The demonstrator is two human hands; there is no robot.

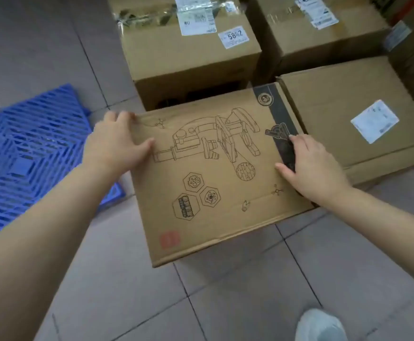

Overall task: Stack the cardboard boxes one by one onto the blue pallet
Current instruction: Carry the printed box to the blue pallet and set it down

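nearest, at the bottom right of the tiled floor (225,303), the toe of a pale shoe (320,326) shows. beyond it both bare arms reach forward to a flat printed box (210,193) with a line drawing of a microscope on its top face. the left hand (117,143) grips the box's far left corner, fingers curled over the edge and thumb pressed flat on top. the right hand (309,166) lies on the right edge over a dark strip, fingers spread and wrapped at the side. whether the box is lifted off the floor cannot be told. the blue pallet (28,153) lies on the floor to the left, just beside the box. a flat box with a white label (348,119) sits to the right, touching it. farther back stand two taller taped boxes (188,52), with shipping labels.
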